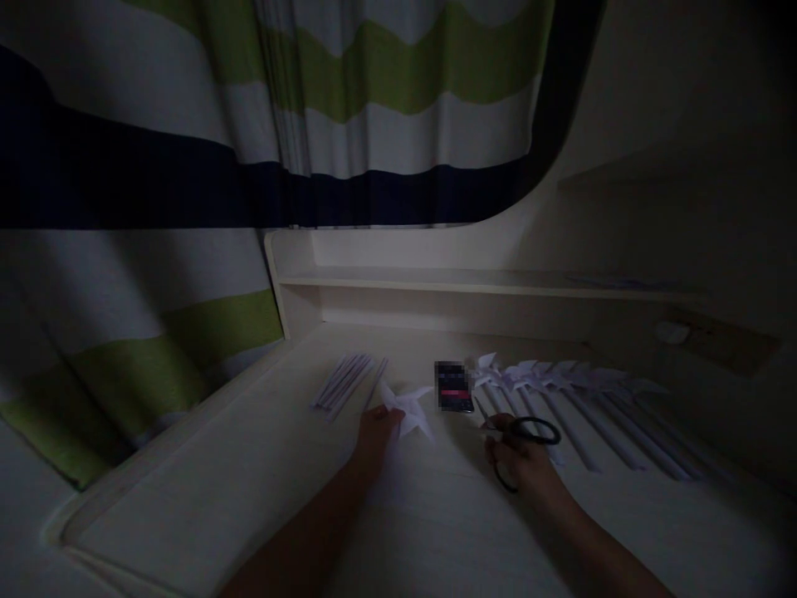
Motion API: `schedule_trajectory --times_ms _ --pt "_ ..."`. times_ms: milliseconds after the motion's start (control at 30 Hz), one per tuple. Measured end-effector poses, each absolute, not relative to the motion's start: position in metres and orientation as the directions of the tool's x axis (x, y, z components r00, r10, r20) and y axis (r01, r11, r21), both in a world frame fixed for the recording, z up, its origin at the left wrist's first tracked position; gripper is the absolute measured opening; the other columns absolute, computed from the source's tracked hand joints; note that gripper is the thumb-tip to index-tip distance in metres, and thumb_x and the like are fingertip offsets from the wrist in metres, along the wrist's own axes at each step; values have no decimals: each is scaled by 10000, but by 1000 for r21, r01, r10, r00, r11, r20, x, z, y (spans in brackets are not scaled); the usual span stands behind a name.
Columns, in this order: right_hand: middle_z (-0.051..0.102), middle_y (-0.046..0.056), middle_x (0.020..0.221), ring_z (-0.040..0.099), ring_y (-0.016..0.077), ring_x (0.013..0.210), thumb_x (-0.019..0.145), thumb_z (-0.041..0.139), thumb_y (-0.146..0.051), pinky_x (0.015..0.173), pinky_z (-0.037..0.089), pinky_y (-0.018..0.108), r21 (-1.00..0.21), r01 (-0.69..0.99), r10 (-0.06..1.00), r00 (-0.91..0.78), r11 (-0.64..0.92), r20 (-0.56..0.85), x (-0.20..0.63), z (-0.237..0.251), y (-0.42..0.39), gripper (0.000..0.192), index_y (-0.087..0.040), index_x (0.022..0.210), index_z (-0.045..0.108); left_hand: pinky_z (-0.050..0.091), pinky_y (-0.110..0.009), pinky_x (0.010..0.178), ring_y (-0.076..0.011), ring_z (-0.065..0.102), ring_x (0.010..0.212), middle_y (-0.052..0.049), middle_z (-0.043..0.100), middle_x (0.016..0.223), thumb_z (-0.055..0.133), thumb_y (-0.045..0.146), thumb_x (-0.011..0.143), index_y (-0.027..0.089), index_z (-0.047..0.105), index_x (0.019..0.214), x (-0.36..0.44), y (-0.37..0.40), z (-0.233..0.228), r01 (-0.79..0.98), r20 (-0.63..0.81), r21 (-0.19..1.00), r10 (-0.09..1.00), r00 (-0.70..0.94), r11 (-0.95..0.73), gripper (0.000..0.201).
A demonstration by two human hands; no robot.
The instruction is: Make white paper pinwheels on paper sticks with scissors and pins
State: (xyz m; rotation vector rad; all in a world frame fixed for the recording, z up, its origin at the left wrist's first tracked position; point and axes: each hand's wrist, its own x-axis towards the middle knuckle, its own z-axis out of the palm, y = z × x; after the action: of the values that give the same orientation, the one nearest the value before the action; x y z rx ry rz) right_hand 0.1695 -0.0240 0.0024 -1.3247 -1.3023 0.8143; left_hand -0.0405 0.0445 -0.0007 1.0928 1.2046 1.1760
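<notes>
My left hand (377, 428) is closed on a white paper pinwheel (409, 407), whose folded points spread out to the right of my fingers. Just behind that hand lies a single thin paper stick (377, 384). In my right hand (515, 453) is a pair of scissors (536, 429) with black handle loops; the blades point up and left, parted, and touch no paper. A phone (454, 387) with a lit screen lies between and beyond my two hands. It is dim, so fine details of the pinwheel's centre cannot be made out.
A bundle of white paper sticks (343, 383) lies at the left. On the right, a row of finished-looking pinwheels on sticks (564, 382) covers the desk. A low shelf (436, 282) runs along the back, under a striped curtain (404, 124).
</notes>
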Motion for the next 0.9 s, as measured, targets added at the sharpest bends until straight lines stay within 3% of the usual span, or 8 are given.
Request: schedule_trajectory --times_ms 67,133,400,533,700,900 --pt "464 -37 530 453 116 464 630 519 -293 450 340 236 -987 36 972 176 155 159 163 6 -26 191 -183 773 457 304 -222 454 -96 435 444 18 493 480 603 295 546 124 545 557 -36 40 -2 -71 -84 994 996 6 84 180" --pt "427 -51 474 424 104 440 654 545 -350 444 323 231 -985 -35 975 149 169 162 156 11 -30 199 -181 716 460 307 -219 449 -97 439 443 13 506 487 600 279 550 121 557 559 -31 36 -2 -76 -86 993 996 25 88 165" --pt "474 -19 537 464 111 494 693 569 -417 514 382 247 -969 8 958 152 246 245 143 22 -48 248 -197 645 464 345 -221 501 -121 483 526 1 557 540 580 222 545 108 606 603 -18 23 -4 -22 -48 999 994 101 50 130" --pt "489 3 650 495 125 580 716 555 -385 535 409 240 -915 167 919 88 367 384 137 22 -54 211 -196 665 476 341 -214 495 -119 481 520 8 552 524 572 219 550 116 598 572 -13 14 1 -5 -59 998 987 149 60 109" --pt "513 24 705 505 131 637 795 477 -276 578 425 245 -713 417 808 -97 564 582 134 23 -57 118 -197 718 518 333 -208 492 -107 461 496 23 530 497 569 234 559 123 594 556 -9 6 5 -7 -37 999 983 178 39 114" --pt "538 26 721 553 130 662 805 458 -224 600 447 228 -611 541 778 -138 578 613 134 20 -57 99 -196 733 520 284 -199 449 -80 395 447 30 479 467 586 253 555 120 549 507 -9 5 0 -13 -4 1000 980 198 7 147"
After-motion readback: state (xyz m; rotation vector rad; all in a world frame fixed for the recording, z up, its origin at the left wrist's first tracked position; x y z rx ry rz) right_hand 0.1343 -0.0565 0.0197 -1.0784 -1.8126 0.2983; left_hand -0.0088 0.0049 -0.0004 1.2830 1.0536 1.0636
